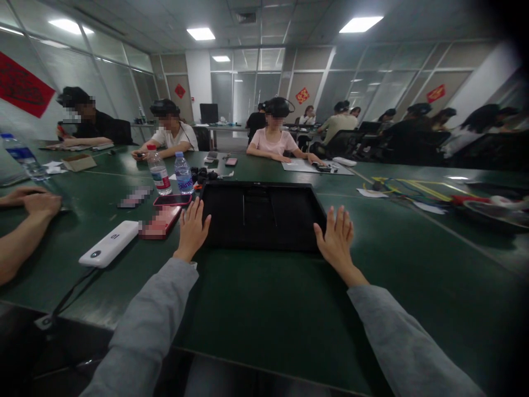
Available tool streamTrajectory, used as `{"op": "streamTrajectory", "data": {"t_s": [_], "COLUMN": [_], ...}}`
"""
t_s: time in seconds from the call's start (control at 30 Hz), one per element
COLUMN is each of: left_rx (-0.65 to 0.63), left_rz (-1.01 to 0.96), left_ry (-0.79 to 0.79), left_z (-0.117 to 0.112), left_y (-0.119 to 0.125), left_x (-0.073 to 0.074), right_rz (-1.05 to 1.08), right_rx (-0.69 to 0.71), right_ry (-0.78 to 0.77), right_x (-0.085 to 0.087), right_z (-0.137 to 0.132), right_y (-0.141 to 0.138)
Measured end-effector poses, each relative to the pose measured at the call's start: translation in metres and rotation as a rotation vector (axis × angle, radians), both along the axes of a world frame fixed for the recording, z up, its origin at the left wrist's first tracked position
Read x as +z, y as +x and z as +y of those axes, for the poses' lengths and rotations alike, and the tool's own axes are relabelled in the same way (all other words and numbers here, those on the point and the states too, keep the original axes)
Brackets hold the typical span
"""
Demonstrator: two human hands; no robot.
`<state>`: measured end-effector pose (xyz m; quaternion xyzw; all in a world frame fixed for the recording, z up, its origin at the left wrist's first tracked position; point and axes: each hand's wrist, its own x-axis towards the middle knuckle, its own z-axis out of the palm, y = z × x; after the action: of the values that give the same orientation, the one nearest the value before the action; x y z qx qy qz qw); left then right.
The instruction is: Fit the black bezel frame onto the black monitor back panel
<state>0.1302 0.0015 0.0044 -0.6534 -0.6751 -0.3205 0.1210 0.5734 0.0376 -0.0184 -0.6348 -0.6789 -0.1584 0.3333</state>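
Note:
A black rectangular panel with a raised rim (258, 234), which looks like a monitor lying flat, rests on the green table in front of me. My left hand (193, 229) is at its near left corner, fingers extended and holding nothing. On the opposite side, my right hand (336, 240) is spread open by the near right corner. Whether either palm touches the panel's edge, I cannot tell. Close to my left hand lie a red phone-like item (162, 223) and a dark phone with a pink edge (172, 200).
Left of me are a white power bank (109, 244) with a cable, two bottles (159, 173) and another person's hands (43, 204). Cables and yellow strips (417, 190) lie at the right, beside a round dark tray (496, 212). People wearing headsets sit across the green table (264, 309).

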Motion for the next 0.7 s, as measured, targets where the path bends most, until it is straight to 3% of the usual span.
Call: {"op": "streamTrajectory", "data": {"t_s": [0.17, 0.33, 0.7], "left_rx": [-0.045, -0.063, 0.029], "left_rz": [-0.054, -0.157, -0.687], "left_ry": [-0.224, -0.153, -0.185], "left_z": [0.008, 0.013, 0.03], "left_y": [-0.012, -0.017, -0.038], "left_x": [-0.009, -0.015, -0.019], "right_rz": [0.116, 0.153, 0.29], "right_rx": [-0.018, -0.004, 0.015], "right_ry": [-0.214, -0.206, -0.222], "right_x": [-0.012, -0.018, -0.025], "right_z": [0.012, 0.018, 0.028], "right_y": [0.016, 0.022, 0.033]}}
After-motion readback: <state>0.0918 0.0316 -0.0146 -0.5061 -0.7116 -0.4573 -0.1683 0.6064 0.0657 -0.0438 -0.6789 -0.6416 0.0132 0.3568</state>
